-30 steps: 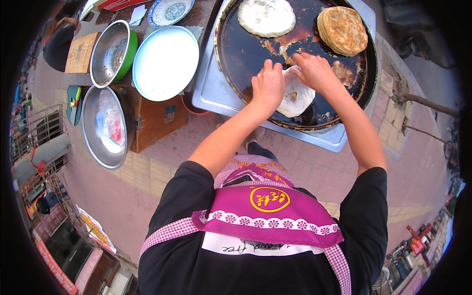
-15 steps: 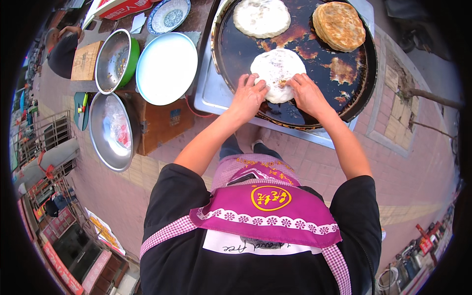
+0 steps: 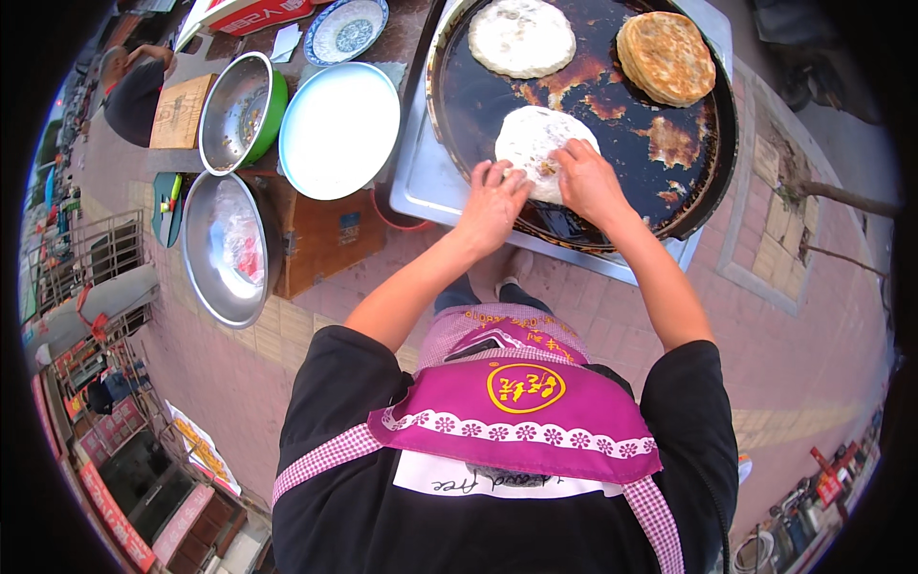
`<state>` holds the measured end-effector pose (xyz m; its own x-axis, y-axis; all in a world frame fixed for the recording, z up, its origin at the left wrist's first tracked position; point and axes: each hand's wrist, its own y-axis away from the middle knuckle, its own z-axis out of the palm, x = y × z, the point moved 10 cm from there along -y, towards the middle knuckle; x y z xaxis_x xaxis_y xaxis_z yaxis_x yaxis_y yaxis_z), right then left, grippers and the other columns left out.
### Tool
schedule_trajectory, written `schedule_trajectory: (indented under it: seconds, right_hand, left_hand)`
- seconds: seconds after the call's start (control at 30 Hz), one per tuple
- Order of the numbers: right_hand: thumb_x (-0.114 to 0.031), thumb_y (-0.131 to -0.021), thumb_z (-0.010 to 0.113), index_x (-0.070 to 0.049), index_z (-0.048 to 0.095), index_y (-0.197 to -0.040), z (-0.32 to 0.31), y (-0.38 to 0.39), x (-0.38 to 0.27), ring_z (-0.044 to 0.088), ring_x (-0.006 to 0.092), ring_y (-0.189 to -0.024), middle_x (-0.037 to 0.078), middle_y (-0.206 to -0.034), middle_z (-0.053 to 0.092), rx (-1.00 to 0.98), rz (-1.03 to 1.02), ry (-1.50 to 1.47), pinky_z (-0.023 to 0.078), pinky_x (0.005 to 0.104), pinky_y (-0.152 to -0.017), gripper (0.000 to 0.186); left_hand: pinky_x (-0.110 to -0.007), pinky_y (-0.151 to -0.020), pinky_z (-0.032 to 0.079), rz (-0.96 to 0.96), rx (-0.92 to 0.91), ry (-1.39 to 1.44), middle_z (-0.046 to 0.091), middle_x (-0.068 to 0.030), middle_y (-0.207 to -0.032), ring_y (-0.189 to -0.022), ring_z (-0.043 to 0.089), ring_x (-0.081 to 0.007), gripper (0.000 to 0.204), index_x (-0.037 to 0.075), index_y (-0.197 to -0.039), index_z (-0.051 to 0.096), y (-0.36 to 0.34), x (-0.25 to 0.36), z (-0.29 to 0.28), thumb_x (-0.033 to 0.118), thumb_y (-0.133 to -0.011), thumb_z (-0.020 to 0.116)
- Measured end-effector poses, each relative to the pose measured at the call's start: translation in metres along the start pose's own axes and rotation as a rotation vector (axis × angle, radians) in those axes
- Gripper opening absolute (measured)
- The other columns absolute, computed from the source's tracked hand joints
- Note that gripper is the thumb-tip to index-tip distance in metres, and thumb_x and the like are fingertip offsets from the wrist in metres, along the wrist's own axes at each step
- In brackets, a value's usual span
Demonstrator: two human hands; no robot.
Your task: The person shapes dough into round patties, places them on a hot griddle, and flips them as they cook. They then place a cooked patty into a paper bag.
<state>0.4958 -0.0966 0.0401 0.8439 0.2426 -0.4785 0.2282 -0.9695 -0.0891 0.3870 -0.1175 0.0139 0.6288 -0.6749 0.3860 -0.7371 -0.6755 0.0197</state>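
A pale round flatbread (image 3: 534, 136) with small dark bits lies on the front of the black round griddle (image 3: 473, 110). My left hand (image 3: 492, 201) has bent fingers at its lower-left edge. My right hand (image 3: 588, 182) rests on its right part with fingertips bent and pressed into it near the middle. Behind it on the griddle are another pale flatbread (image 3: 521, 38) at left and a stack of browned flatbreads (image 3: 666, 59) at right.
Left stand a white plate (image 3: 339, 129), green-and-steel bowl (image 3: 229, 124), large steel bowl (image 3: 215, 258), patterned dish (image 3: 344, 31), wooden board (image 3: 177, 110), crate (image 3: 320, 239) and red box (image 3: 249, 11). Another person (image 3: 134, 96) is beyond the table. A tree trunk (image 3: 846, 196) is right.
A second ago both hands gripped the front flatbread's upper edge. It then lay flatter under my fingertips, and now my right hand has moved slightly up and inward onto it.
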Motion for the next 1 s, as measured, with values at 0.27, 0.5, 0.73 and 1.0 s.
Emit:
schedule_trajectory:
  seconds: [0.27,0.5,0.73,1.0]
  right_hand:
    - [-0.004,-0.082,0.053,-0.002,0.064,-0.106,0.02,-0.02,0.035,0.052,0.0313,-0.105,0.013,-0.11,0.059,-0.146,0.261,0.199,0.045,0.0418,-0.088,0.026]
    - [-0.001,-0.082,0.053,0.001,0.064,-0.103,0.006,-0.029,0.021,0.053,0.0317,-0.103,0.013,-0.106,0.058,0.004,0.071,0.234,0.045,0.0408,-0.089,0.024]
    - [0.002,-0.08,0.052,0.002,0.063,-0.106,-0.003,-0.025,0.021,0.053,0.0317,-0.102,0.014,-0.102,0.057,0.115,-0.017,0.177,0.045,0.0398,-0.089,0.028]
    - [-0.002,-0.081,0.057,-0.001,0.061,-0.112,-0.001,-0.017,0.029,0.054,0.0309,-0.102,0.012,-0.105,0.056,0.091,0.026,0.123,0.048,0.0406,-0.086,0.031]
  left_hand:
    - [-0.057,-0.11,0.015,-0.058,0.029,-0.135,0.052,-0.0078,-0.128,-0.129,0.036,-0.033,0.04,0.005,-0.119,0.059,0.007,-0.005,-0.003,0.007,-0.08,0.056]
    - [-0.056,-0.111,0.016,-0.02,0.106,-0.233,0.054,-0.0082,-0.127,-0.129,0.038,-0.0314,0.034,0.003,-0.116,0.061,-0.003,-0.006,-0.011,0.009,-0.087,0.046]
    - [-0.054,-0.11,0.018,0.001,0.066,-0.181,0.056,-0.0076,-0.125,-0.128,0.04,-0.0309,0.034,0.004,-0.116,0.062,-0.01,-0.004,-0.005,0.01,-0.087,0.046]
    - [-0.055,-0.109,0.02,0.019,0.1,-0.136,0.055,-0.0107,-0.125,-0.128,0.039,-0.0342,0.035,0.002,-0.117,0.059,-0.017,-0.005,-0.01,0.009,-0.086,0.045]
